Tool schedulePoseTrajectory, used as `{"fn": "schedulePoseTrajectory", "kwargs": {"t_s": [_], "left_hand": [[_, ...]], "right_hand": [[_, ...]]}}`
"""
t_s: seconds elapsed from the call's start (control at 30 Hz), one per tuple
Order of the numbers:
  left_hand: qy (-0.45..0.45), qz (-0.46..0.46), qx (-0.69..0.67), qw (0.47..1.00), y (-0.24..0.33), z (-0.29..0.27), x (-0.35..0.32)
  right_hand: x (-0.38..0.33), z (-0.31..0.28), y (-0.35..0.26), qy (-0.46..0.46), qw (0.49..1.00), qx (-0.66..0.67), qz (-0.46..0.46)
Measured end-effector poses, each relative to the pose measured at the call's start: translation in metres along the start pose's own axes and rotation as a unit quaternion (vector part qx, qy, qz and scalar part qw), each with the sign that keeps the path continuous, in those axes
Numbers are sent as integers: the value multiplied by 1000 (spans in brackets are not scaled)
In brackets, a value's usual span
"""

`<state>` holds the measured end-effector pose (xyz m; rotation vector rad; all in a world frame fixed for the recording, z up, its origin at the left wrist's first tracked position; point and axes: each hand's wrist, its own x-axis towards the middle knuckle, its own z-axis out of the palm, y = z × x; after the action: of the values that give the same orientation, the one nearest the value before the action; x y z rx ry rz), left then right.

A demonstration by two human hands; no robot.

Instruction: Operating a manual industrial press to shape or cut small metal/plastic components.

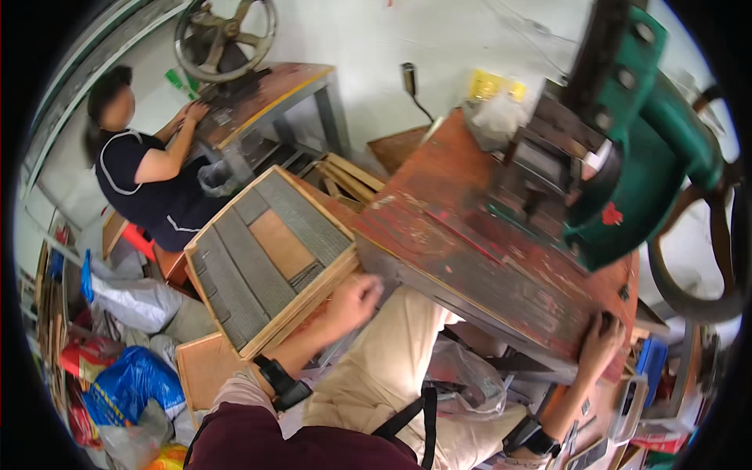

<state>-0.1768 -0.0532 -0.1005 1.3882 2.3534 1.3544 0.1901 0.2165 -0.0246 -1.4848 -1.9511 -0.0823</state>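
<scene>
My left hand hovers beside the near right corner of a shallow wooden tray. Its fingers are curled together and slightly blurred; whatever they may hold is too small to make out. Inside the tray lie rows of small grey pieces, with a bare wooden patch among them. At the right front edge of the worn red-brown worktable, my right hand rests with bent fingers. Something dark shows at its fingertips, but I cannot tell what. A green hand press with a dark wheel stands on this table.
At the left, another person sits at a second table with a handwheel press. Bags crowd the floor at lower left. A clear plastic bag hangs under my table. A lamp stands near the wall.
</scene>
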Motion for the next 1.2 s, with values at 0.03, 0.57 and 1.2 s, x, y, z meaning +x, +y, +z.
{"fn": "schedulePoseTrajectory", "kwargs": {"t_s": [0.03,0.57,1.2], "left_hand": [[40,-29,48,998,-30,-22,8],[22,-236,533,813,-261,-188,89],[-102,-191,515,829,-285,-228,123]], "right_hand": [[1,2,-3,-4,1000,-13,-4],[10,7,1,-31,997,-74,20],[5,5,-9,15,999,-34,2]]}}
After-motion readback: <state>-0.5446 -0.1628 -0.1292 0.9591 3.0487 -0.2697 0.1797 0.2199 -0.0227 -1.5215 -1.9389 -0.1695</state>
